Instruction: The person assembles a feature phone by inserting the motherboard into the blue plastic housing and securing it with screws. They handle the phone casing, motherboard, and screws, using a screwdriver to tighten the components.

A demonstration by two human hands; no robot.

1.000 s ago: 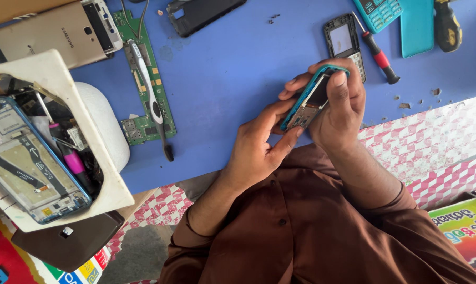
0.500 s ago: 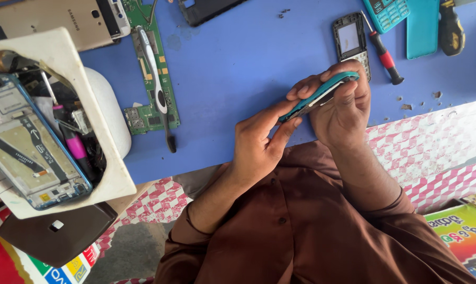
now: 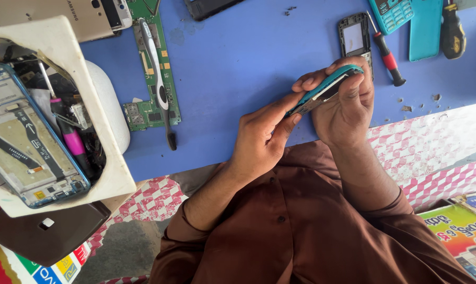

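Note:
A small teal phone body is held edge-on above the blue work surface, between both hands. My right hand wraps its upper end, fingers curled over the teal edge. My left hand supports the lower end, thumb and forefinger pressed against its side. Just beyond the hands lie a dark inner phone frame with a small screen and a red-handled screwdriver.
A green circuit board with a toothbrush across it lies at the left. A white tray holds an opened phone and tools. A teal keypad, teal back cover and yellow-black screwdriver are at the top right.
The teal phone body has turned from face-up to edge-on in my hands. The view has shifted slightly; both hands stay on the phone.

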